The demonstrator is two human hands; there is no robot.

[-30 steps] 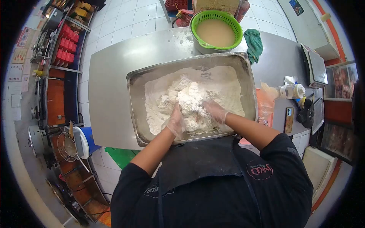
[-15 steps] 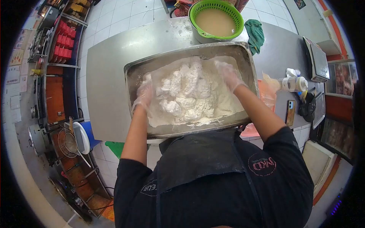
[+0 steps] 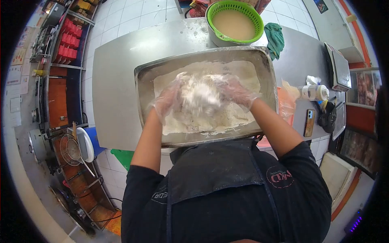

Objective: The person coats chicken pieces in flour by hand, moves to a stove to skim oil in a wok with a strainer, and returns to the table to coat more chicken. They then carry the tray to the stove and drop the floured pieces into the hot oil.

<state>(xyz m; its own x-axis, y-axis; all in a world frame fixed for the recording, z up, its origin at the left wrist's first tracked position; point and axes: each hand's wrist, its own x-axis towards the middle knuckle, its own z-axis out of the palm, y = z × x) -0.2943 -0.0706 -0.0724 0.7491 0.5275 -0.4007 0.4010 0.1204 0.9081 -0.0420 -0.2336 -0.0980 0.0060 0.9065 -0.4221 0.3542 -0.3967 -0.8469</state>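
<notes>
A large metal tray [image 3: 148, 69] lies in front of me, with white flour [image 3: 239, 75] spread over its bottom. Flour-coated pieces that look like chicken [image 3: 200, 95] are heaped in its middle, smeared by motion. My left hand [image 3: 169, 96], in a clear plastic glove, presses against the heap's left side. From the right, my right hand [image 3: 236, 92], gloved the same way, closes in on it. Between them the two hands hold the pieces together. The fingertips are blurred and partly buried in flour.
Behind the tray stands a green strainer basket [image 3: 209, 18] in a bowl of cloudy liquid, beside a green cloth [image 3: 274, 39]. On the right are a plastic bottle [image 3: 314, 92], a phone [image 3: 309, 122] and a scale [image 3: 339, 69]. A wire skimmer [image 3: 70, 149] is at far left.
Both hands have come inward from the tray's sides and gathered the coated pieces into a tighter, blurred heap. More bare flour shows around the edges.
</notes>
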